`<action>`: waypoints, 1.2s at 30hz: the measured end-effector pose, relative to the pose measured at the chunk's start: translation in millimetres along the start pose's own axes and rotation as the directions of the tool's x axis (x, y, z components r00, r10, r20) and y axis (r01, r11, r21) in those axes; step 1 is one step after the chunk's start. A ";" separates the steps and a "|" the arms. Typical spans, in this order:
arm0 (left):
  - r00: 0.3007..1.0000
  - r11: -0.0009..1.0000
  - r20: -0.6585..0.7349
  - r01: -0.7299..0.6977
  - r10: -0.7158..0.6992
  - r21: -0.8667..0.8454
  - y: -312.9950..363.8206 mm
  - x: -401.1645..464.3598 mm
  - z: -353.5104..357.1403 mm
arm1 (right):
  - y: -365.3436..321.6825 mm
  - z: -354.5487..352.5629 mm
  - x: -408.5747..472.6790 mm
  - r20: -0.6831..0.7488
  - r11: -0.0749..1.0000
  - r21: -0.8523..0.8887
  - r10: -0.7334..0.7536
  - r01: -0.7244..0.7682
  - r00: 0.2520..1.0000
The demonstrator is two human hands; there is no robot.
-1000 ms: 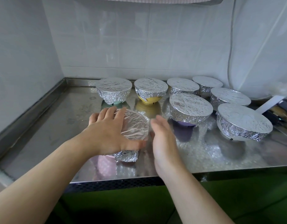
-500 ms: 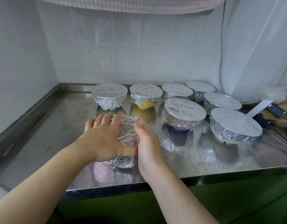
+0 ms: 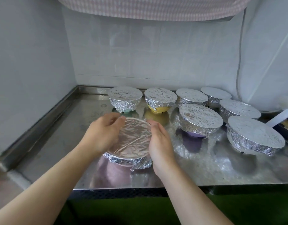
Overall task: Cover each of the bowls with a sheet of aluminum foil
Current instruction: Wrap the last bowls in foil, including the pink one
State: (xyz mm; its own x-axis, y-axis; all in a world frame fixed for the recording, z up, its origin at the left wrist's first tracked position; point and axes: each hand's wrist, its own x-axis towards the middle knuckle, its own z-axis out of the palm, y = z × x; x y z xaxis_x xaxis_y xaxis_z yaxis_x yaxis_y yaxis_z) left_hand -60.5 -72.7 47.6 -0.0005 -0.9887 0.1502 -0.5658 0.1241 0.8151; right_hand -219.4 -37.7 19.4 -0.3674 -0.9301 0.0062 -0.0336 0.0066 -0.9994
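— What is the left hand [image 3: 101, 135] doing?

— It is lying on the left side of the nearest bowl [image 3: 123, 161], palm down on the foil sheet [image 3: 133, 140] stretched over the rim. Its fingers are loosely spread and slightly bent, the tips blurred, so I cannot tell whether they are pressing or only touching.

— And the bowl itself?

— It is sitting on the steel table [image 3: 58, 143] near the front edge, a pinkish body showing under the crumpled foil skirt.

— The right hand [image 3: 159, 143]?

— It is standing on edge against the bowl's right side, fingers straight and held together, the palm lying along the foil at the rim. It is gripping nothing.

— What is lying farther right?

— Seven more foil-covered bowls are standing behind and to the right: a green-based one [image 3: 125, 99], a yellow one [image 3: 160, 99], then a purple-based one [image 3: 200, 121] just beside the right hand, and a large white one [image 3: 253, 137] nearest the right edge. A striped cloth [image 3: 148, 7] is hanging overhead.
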 end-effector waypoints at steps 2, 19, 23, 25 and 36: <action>0.994 0.981 -0.079 0.060 -0.075 -0.183 -10.8 -0.6 4.6 | 0.1 1.0 5.2 -0.031 1.000 0.007 0.006 -0.006 0.999; 0.908 0.654 -0.103 0.209 -0.405 -0.727 -13.1 -26.9 28.5 | 9.0 19.6 -1.4 -0.233 0.976 0.211 0.002 0.049 0.972; 0.920 0.677 -0.103 0.199 -0.378 -0.708 -13.4 -33.7 26.3 | 1.4 19.1 2.0 -0.185 0.990 0.140 0.014 0.013 0.983; 0.936 0.688 -0.076 0.195 -0.343 -0.699 -18.4 -36.5 22.8 | -2.8 17.3 3.5 -0.146 0.995 0.100 0.014 0.001 0.989; 0.976 0.762 -0.015 0.161 -0.218 -0.627 -36.0 -41.9 13.8 | 2.6 28.6 -9.7 -0.188 0.998 0.060 0.001 0.011 0.982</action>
State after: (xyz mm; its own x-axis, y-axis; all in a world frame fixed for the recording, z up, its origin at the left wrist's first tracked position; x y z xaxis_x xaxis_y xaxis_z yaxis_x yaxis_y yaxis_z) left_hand -51.5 -36.9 4.3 0.1357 -0.9905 -0.0228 0.0858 -0.0112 0.9963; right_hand -189.3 -39.2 15.8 -0.5352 -0.8447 0.0117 0.0185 -0.0255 -0.9995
